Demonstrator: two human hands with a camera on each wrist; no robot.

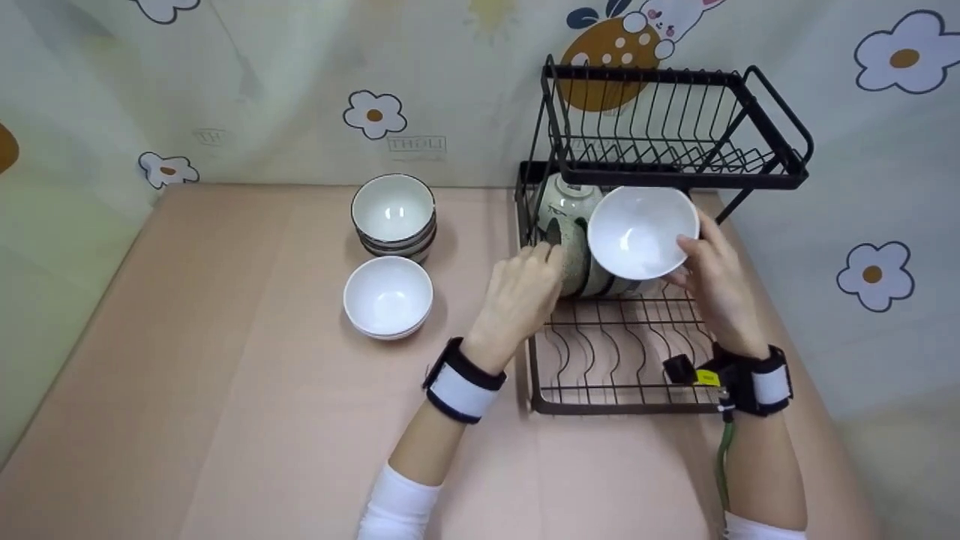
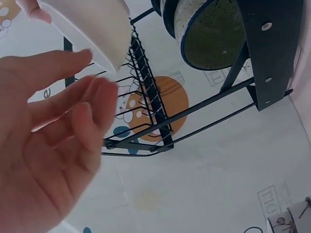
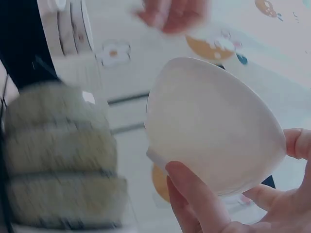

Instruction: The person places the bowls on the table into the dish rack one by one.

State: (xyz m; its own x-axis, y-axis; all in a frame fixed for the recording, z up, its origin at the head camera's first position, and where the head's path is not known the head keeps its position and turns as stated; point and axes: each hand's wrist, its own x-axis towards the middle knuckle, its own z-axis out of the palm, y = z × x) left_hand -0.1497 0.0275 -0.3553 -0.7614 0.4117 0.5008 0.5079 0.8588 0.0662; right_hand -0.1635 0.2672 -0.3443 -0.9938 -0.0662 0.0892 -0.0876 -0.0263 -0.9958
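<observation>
Left of R hand (image 1: 721, 289), in its grip, white bowl (image 1: 641, 232); L hand (image 1: 521, 296) nr.

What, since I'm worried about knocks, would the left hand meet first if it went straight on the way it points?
Probably the speckled green bowl nearest the left hand, on the rack's lower tier. Depth is unclear, so the hand might pass above it.

Left hand (image 1: 521, 292) and right hand (image 1: 720, 289) bare. Left strap (image 1: 478, 367) and right strap (image 1: 742, 384) black, each faced with a white panel (image 1: 459, 391). Right one also carries a small black block (image 1: 680, 370), yellow label (image 1: 707, 377), green cable (image 1: 722, 461) trailing to the right sleeve (image 1: 761, 527). Left sleeve (image 1: 401, 502) likewise white, ending short of its strap.
</observation>
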